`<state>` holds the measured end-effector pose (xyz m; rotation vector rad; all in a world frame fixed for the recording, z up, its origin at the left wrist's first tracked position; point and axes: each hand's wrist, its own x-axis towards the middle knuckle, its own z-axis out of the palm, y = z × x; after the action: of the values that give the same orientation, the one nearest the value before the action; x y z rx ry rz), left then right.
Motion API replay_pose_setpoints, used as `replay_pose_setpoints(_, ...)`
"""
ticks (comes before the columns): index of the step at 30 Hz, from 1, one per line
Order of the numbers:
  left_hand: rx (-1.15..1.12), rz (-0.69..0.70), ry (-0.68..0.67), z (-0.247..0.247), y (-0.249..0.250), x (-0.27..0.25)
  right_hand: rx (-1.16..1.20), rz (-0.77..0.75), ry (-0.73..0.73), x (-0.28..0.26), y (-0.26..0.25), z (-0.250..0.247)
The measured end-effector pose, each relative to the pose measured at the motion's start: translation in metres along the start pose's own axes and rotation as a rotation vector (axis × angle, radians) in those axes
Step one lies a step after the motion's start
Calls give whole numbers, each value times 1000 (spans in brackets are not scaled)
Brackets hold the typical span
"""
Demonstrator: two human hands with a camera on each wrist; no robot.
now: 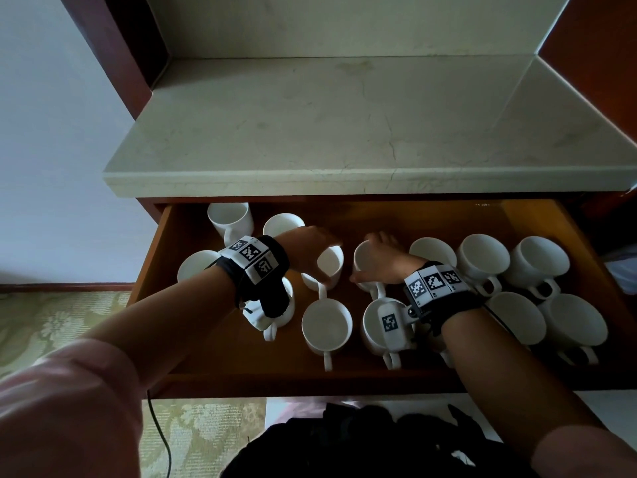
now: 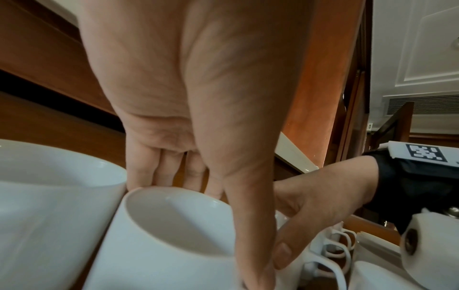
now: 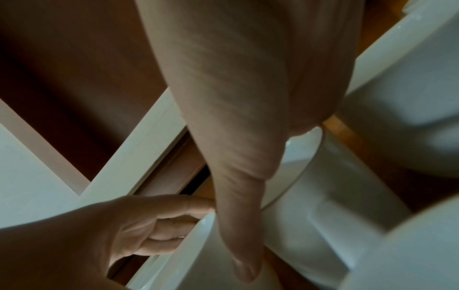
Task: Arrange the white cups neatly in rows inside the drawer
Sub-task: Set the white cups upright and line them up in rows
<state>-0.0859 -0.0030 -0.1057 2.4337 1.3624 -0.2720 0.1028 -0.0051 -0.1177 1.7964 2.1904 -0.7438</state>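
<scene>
Thirteen white cups in the drawer (image 1: 193, 353); left hand (image 1: 310, 250) grips one cup (image 1: 329, 265), right hand (image 1: 382, 260) grips its neighbour cup (image 1: 362, 260)

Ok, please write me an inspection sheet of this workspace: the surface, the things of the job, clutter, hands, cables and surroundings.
Surface: open wooden drawer, under a pale stone counter.
Job's things: white cups upright in the drawer; right side in two rough rows, left side scattered.
Clutter: nothing seen in the drawer.
Hands: left hand grips a cup by its rim and wall; right hand grips the neighbouring cup. Both wear black wrist bands with printed markers.
Cables: one dark cable over the floor, below the drawer.
Surroundings: patterned green carpet, pale wall, dark bundle near the person.
</scene>
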Motion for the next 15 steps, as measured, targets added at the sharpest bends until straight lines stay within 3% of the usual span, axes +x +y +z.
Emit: replay_pose_setpoints(15,18,12,46,2,3,-3,31,5,-5,0,0,0)
